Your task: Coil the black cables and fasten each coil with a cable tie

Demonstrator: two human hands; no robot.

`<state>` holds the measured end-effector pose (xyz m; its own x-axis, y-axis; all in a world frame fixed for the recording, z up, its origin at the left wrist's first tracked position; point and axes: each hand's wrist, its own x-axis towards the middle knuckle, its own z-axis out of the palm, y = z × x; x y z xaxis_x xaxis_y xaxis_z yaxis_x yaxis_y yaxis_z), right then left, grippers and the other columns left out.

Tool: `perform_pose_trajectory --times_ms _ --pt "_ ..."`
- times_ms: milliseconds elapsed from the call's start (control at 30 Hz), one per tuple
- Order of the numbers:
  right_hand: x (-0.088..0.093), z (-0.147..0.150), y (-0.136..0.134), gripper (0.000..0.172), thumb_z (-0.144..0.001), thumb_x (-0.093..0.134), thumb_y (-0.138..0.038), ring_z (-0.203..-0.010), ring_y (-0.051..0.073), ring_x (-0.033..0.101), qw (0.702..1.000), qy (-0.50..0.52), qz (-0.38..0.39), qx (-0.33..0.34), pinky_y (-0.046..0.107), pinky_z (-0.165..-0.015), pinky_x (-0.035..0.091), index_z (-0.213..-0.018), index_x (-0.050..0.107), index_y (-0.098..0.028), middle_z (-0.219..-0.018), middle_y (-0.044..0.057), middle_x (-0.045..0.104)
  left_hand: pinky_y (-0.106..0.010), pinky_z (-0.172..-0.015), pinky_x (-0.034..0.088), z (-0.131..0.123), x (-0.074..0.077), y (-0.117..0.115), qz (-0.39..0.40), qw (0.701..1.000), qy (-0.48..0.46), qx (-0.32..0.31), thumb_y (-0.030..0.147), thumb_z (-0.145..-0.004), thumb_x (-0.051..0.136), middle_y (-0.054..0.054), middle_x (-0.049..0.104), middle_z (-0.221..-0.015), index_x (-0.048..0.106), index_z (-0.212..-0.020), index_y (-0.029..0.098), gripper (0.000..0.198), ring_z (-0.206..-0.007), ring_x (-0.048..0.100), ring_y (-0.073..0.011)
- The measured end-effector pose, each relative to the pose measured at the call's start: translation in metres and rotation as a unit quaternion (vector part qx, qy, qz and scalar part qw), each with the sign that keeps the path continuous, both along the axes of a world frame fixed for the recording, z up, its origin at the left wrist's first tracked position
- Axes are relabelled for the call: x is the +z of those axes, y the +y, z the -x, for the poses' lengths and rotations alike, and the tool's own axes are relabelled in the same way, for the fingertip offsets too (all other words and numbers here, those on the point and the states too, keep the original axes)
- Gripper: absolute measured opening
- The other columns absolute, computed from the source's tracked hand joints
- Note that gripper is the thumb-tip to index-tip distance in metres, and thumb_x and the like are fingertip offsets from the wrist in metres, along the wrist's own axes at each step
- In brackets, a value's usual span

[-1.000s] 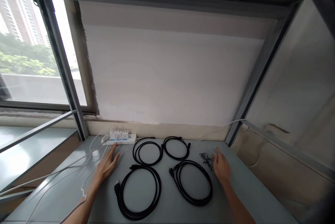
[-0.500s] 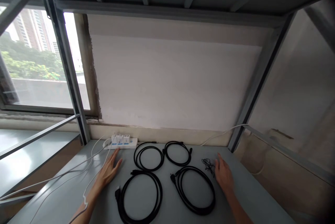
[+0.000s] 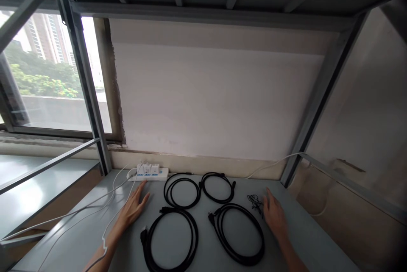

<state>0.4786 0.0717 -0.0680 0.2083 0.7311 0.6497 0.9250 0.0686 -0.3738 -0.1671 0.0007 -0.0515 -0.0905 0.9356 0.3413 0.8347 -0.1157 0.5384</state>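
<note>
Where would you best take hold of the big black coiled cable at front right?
Probably take the coil by its near right edge, where it looks thickest, coming from above and the right: it lies flat on the table, and the right grip is on that side.

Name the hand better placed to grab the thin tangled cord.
Probably the right hand: it lies right beside the tangled cord, while the left hand is beyond the coiled black cables.
</note>
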Motion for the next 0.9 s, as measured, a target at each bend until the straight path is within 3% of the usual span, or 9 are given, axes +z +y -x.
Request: perform_pose_trajectory --times_ms 200,433,567,733,833,900 --pt "-0.002 -0.004 0.008 0.064 -0.102 0.023 -0.05 -0.117 0.035 0.064 1.0 -0.01 -0.002 0.02 0.05 -0.1 0.051 -0.144 0.05 -0.01 -0.126 0.02 0.067 -0.052 -0.125 0.027 -0.001 0.005 -0.001 0.008 1.0 0.009 -0.007 0.056 -0.1 0.04 -0.011 0.039 -0.162 0.023 -0.162 0.025 0.071 -0.149 0.037 -0.0303" --pt "0.011 0.003 -0.001 0.056 -0.102 0.028 -0.044 -0.118 0.034 0.061 0.997 -0.055 -0.02 0.043 0.051 -0.101 0.048 -0.142 0.051 -0.011 -0.128 0.019 0.065 -0.049 -0.124 0.028 -0.003 0.007 -0.003 0.023 0.999 0.023 -0.002 0.057 -0.099 0.039 -0.013 0.041 -0.16 0.024 -0.162 0.02 0.074 -0.148 0.039 -0.0303" --pt "0.024 0.016 -0.01 0.05 -0.101 0.031 -0.038 -0.123 0.033 0.057 0.995 -0.047 -0.037 0.073 0.052 -0.104 0.045 -0.14 0.051 -0.014 -0.132 0.018 0.062 -0.048 -0.122 0.032 -0.003 0.008 -0.004 0.026 0.999 0.038 -0.007 0.055 -0.098 0.041 -0.011 0.043 -0.159 0.027 -0.161 0.023 0.072 -0.146 0.043 -0.0315" --pt "0.061 0.081 -0.017 0.043 -0.098 0.037 -0.029 -0.121 0.032 0.054 0.986 0.034 -0.127 0.099 0.05 -0.105 0.045 -0.135 0.053 -0.014 -0.125 0.018 0.059 -0.048 -0.119 0.036 -0.003 0.009 -0.003 0.016 0.998 0.06 -0.026 0.051 -0.099 0.041 -0.012 0.048 -0.155 0.03 -0.159 0.019 0.069 -0.141 0.048 -0.0338" --pt "0.086 0.14 -0.023 0.04 -0.097 0.041 -0.018 -0.123 0.029 0.055 0.96 -0.052 -0.051 0.269 0.046 -0.106 0.046 -0.134 0.054 -0.019 -0.131 0.015 0.058 -0.049 -0.117 0.037 -0.004 0.01 -0.004 0.011 0.997 0.075 -0.03 0.051 -0.1 0.041 -0.013 0.049 -0.153 0.03 -0.159 0.017 0.068 -0.138 0.05 -0.0346" --pt "0.097 0.177 -0.029 0.045 -0.095 0.042 -0.011 -0.124 0.028 0.055 0.915 -0.148 0.029 0.374 0.045 -0.104 0.048 -0.136 0.055 -0.022 -0.134 0.013 0.057 -0.049 -0.116 0.037 -0.004 0.011 -0.005 0.006 0.996 0.088 -0.03 0.051 -0.101 0.04 -0.014 0.049 -0.153 0.03 -0.158 0.016 0.068 -0.137 0.05 -0.034"
